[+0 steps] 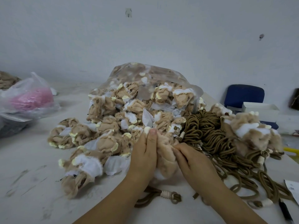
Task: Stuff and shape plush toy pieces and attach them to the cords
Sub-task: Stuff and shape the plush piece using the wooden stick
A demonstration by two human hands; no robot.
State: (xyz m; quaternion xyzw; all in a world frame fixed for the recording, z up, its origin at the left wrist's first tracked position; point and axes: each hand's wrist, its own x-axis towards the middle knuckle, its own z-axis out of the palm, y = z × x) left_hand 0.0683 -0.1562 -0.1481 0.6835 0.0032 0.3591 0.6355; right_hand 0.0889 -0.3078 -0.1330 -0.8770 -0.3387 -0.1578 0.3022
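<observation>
A tan plush piece [165, 157] sits between both hands near the table's front. My left hand [144, 157] grips its left side, thumb up along the fabric. My right hand [191, 160] pinches its right side with curled fingers. White stuffing [159, 176] shows under the piece. Behind lies a heap of several unstuffed tan, white and yellow plush pieces [113, 123], spilling from a clear plastic bag [155, 73]. A tangle of brown cords [208, 135] lies to the right. One brown cord with a cream wrapped knot [168, 195] lies below my hands.
A plastic bag with something pink [30, 97] sits at the far left on the white table [29, 167]. A blue chair [244, 95] and a white box [260, 110] stand at the right. A black pen [285, 212] and paper [292, 189] lie at the front right.
</observation>
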